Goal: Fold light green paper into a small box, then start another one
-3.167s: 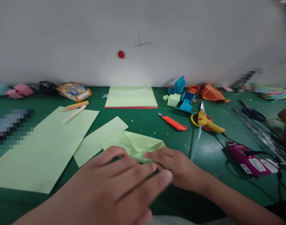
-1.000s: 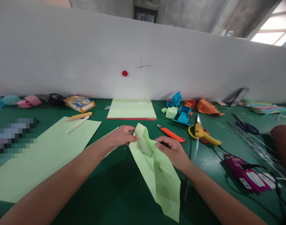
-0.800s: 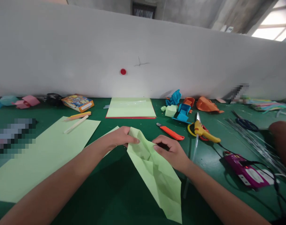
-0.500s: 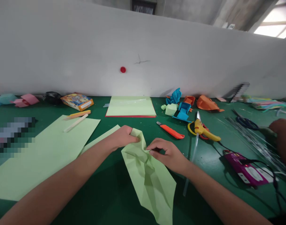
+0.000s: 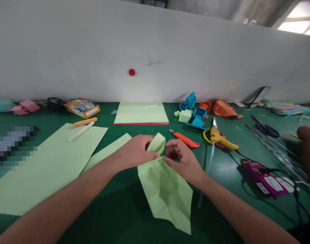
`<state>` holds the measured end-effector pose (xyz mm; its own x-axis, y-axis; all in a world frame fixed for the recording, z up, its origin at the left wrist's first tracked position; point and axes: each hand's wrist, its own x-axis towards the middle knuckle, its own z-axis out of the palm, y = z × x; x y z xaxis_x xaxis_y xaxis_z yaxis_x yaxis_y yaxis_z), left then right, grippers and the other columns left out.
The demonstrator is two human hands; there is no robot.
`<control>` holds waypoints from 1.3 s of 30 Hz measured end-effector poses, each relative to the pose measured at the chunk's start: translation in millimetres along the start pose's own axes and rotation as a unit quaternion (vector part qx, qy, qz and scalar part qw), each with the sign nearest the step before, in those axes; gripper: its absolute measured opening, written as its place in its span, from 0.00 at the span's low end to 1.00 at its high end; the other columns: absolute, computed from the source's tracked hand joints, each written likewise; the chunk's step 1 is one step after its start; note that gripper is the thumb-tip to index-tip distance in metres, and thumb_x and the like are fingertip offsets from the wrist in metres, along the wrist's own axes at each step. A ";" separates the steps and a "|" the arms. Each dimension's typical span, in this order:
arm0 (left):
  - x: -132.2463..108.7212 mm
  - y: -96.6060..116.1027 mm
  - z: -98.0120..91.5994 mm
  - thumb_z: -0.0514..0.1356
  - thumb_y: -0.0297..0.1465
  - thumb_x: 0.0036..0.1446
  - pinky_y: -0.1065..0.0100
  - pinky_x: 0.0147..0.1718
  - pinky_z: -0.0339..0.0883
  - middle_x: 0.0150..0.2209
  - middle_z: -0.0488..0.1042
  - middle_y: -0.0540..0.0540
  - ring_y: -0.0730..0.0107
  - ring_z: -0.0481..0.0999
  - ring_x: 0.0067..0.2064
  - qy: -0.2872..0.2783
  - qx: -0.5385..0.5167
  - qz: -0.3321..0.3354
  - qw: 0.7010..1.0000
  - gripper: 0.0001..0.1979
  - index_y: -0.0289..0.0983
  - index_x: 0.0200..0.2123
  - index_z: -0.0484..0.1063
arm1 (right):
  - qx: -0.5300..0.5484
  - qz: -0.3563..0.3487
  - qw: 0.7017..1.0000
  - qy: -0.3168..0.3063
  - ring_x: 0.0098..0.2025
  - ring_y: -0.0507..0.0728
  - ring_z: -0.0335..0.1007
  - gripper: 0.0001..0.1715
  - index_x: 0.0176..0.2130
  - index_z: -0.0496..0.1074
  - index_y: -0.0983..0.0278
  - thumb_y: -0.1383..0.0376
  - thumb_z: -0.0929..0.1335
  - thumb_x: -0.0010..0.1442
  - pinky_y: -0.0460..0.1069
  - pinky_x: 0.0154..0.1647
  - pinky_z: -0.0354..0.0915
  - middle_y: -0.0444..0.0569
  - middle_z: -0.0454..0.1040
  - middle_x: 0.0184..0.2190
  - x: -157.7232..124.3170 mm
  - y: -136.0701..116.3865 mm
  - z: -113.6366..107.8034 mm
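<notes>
A creased light green paper (image 5: pixel 166 191) lies on the green table (image 5: pixel 124 217) in front of me, its far end curled up and over. My left hand (image 5: pixel 137 151) pinches that curled end between thumb and fingers. My right hand (image 5: pixel 181 159) grips the same paper just to the right, fingers bent onto the fold. Both hands meet at the paper's far end, and its near tip points toward me.
Large green sheets (image 5: pixel 48 162) lie left; a green pad (image 5: pixel 141 113) sits at the back. An orange cutter (image 5: pixel 185 138), yellow glue gun (image 5: pixel 221 137), purple device (image 5: pixel 265 174), scissors (image 5: pixel 266 128) and paper scraps (image 5: pixel 198 110) lie right. Another person's hand (image 5: pixel 308 149) is at the right edge.
The paper went from pressed flat under my hands to lifted and opened out. Over the last second its far end has curled over and my hands have drawn closer together.
</notes>
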<state>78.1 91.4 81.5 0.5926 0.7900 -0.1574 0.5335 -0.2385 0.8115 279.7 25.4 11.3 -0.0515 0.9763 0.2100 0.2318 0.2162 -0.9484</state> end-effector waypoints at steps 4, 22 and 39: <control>2.2 -2.4 -2.8 0.67 0.40 0.50 0.70 0.26 0.56 0.30 0.74 0.52 0.70 0.68 0.28 -0.017 -0.018 0.009 1.000 0.13 0.38 0.35 0.76 | 0.002 0.002 1.000 -0.007 0.32 0.54 0.70 0.21 0.49 0.67 0.59 0.64 0.73 0.57 0.51 0.36 0.69 0.41 0.72 0.31 0.3 -3.3 -1.8; 8.2 -28.8 31.8 0.70 0.37 0.48 0.62 0.37 0.65 0.37 0.77 0.45 0.47 0.79 0.41 0.082 0.071 -0.015 0.994 0.46 0.45 0.69 0.58 | -0.018 0.045 0.999 -0.016 0.32 0.54 0.71 0.27 0.54 0.69 0.58 0.62 0.73 0.56 0.51 0.36 0.69 0.41 0.74 0.31 4.8 4.6 -9.1; 10.9 -33.3 27.8 0.63 0.29 0.53 0.64 0.39 0.68 0.38 0.78 0.50 0.61 0.79 0.39 0.088 -0.041 0.011 0.995 0.31 0.46 0.62 0.69 | -0.076 -0.009 0.996 -0.044 0.32 0.54 0.71 0.15 0.48 0.76 0.58 0.63 0.72 0.59 0.51 0.37 0.71 0.43 0.75 0.31 5.6 6.9 -13.8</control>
<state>83.6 92.2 37.1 0.4847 0.8735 -0.0446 0.4668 -0.2153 0.8578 294.4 32.3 9.2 -0.1409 0.9701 0.1977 0.3746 0.2371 -0.8964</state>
